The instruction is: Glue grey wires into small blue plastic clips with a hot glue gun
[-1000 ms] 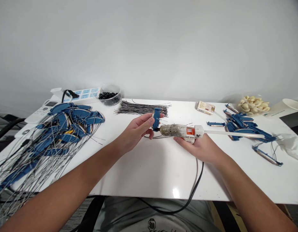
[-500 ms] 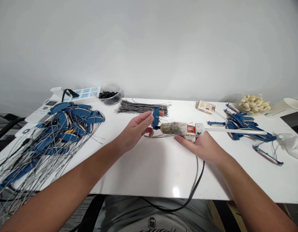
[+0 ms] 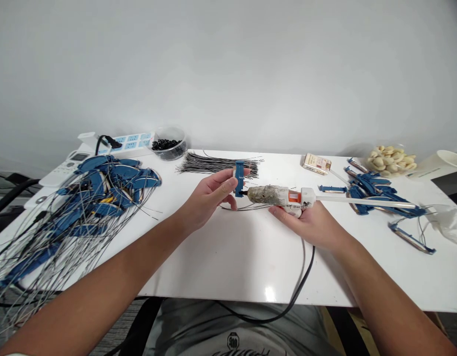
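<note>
My left hand point(image 3: 209, 198) pinches a small blue plastic part point(image 3: 239, 178) upright between thumb and fingers, over the middle of the table. My right hand point(image 3: 310, 222) is wrapped round the handle of a white hot glue gun point(image 3: 278, 196), its front crusted and brownish. The gun's dark nozzle points left and meets the lower end of the blue part; whether glue is flowing is too small to tell. A long whitish glue stick point(image 3: 365, 201) sticks out of the gun's rear. Thin dark wires trail beneath the gun. A black cord hangs from it toward my lap.
Blue parts with long wires point(image 3: 113, 183) are heaped at the left, near a power strip point(image 3: 132, 141). A clear tub point(image 3: 169, 144) of black pieces and a wire bundle point(image 3: 213, 164) lie behind. At right are a small box point(image 3: 316, 163), more blue parts point(image 3: 369, 190), pistachio-like nuts point(image 3: 391, 160) and a cup point(image 3: 441, 165).
The glue gun has shifted very slightly right, its nozzle still at the blue part's lower end. Both hands keep their grip.
</note>
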Available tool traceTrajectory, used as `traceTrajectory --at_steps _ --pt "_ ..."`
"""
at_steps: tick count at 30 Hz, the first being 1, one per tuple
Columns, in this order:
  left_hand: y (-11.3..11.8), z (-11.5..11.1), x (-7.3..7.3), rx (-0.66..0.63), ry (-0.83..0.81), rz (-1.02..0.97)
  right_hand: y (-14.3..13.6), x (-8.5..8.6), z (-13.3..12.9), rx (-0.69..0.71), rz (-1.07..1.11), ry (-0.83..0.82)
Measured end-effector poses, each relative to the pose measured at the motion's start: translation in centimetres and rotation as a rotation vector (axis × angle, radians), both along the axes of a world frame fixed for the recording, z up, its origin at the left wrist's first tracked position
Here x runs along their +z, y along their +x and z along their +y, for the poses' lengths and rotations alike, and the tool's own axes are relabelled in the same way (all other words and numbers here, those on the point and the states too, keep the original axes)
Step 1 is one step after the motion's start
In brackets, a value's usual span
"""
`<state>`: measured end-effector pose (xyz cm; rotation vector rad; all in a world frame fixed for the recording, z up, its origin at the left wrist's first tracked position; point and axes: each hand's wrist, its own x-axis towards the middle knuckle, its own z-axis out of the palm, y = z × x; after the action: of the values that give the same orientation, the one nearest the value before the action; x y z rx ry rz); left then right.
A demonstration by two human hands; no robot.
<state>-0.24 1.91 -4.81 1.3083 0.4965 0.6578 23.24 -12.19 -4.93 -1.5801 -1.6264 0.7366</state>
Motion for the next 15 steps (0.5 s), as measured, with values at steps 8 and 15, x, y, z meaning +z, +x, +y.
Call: traceTrajectory --at_steps 8,15 --pt "0.15 -0.04 -0.27 0.053 -0.019 0.001 -0.08 -0.4 -0.01 -0.038 -0.026 0.018" --pt "0.24 -0.15 -0.04 0.081 -0.007 0.007 -0.17 -0.13 0.09 -0.113 0.129 0.016"
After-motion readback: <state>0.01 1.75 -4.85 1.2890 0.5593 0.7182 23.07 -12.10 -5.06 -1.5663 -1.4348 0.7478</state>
